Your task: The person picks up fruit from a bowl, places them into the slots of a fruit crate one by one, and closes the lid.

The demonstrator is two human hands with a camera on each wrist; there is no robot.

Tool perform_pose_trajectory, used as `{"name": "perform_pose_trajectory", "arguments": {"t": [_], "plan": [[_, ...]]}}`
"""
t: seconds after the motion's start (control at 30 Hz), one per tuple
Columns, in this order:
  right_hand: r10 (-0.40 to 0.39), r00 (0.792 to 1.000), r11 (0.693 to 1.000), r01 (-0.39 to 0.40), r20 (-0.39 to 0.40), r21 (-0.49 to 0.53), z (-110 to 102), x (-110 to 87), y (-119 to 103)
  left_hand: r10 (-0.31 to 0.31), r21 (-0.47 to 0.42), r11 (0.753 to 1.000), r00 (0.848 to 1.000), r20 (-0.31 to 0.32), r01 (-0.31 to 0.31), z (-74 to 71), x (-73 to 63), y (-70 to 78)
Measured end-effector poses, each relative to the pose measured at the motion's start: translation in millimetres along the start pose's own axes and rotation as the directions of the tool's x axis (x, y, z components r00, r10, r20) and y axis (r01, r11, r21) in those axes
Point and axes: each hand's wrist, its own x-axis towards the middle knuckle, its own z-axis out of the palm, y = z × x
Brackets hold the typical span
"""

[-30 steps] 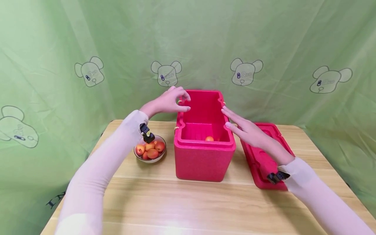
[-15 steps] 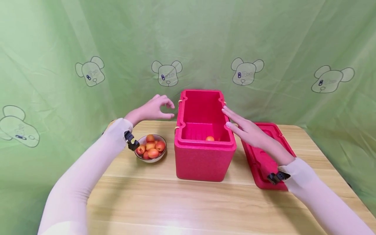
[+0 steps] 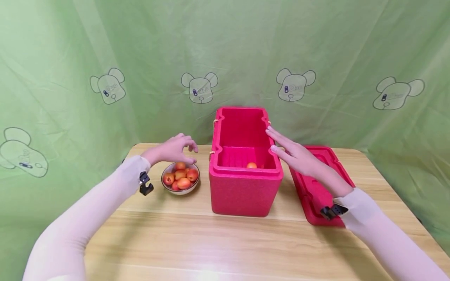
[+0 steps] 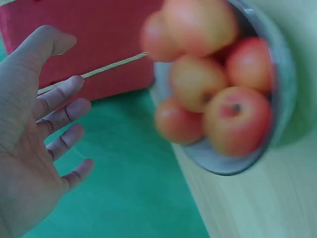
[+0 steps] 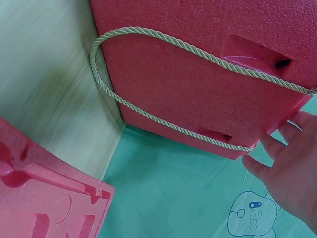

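My left hand (image 3: 172, 149) hovers over the back of a dark-rimmed white bowl (image 3: 181, 192), its fingers bent loosely, holding nothing. Several red-and-yellow, apple-like fruits (image 4: 237, 121) fill that bowl; in the left wrist view they are slightly blurred. To the bowl's right stands a lidless red foam box (image 3: 242, 195), with one orange-red fruit (image 3: 251, 165) visible on its floor. The near wall hides part of the inside. My right hand (image 3: 293, 154) has straight fingers against the box's right rim; in the right wrist view its fingertips meet the box edge.
A red lid (image 3: 327, 158) lies on the wooden table (image 3: 197, 242), right of the box, under my right forearm. A twisted rope handle (image 5: 168, 39) loops along the box's right side. A green curtain (image 3: 242, 50) hangs close behind the table.
My left hand has moved from the box's left rim leftward and down to above the bowl, uncovering the fruits. The right hand has stayed at the right rim.
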Motion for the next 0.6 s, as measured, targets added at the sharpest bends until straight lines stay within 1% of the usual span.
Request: {"name": "perform_pose_trajectory", "arguments": {"t": [0.1, 0.2, 0.27, 0.37, 0.47, 0.6], "plan": [[-0.004, 1.000, 1.000, 0.004, -0.001, 0.000, 0.5, 0.3, -0.5, -0.004, 0.025, 1.000, 0.999, 0.039, 0.003, 10.1, -4.1, -2.3], [-0.003, 1.000, 1.000, 0.003, -0.002, 0.005, 0.2, -0.3, -0.1, 0.012, 0.045, 0.999, 0.997, 0.072, -0.015, 17.9, -5.9, -1.0], [-0.001, 1.000, 1.000, 0.001, -0.001, 0.008, -0.3, -0.3, 0.2, 0.017, 0.048, 0.999, 0.996, 0.089, -0.022, 21.1, -7.2, 1.7], [0.002, 1.000, 1.000, -0.002, -0.001, 0.013, -1.0, 0.4, 0.2, -0.002, 0.046, 0.999, 0.993, 0.118, -0.003, 24.0, -8.4, 4.6], [0.005, 1.000, 1.000, -0.005, 0.002, 0.010, -0.7, 0.8, 0.3, -0.025, 0.066, 0.998, 0.990, 0.138, 0.016, 26.7, -8.3, 4.4], [0.010, 1.000, 1.000, -0.010, 0.007, 0.011, 0.5, 0.3, 0.4, -0.023, 0.081, 0.997, 0.989, 0.149, 0.011, 30.8, -7.0, 1.4]]}}
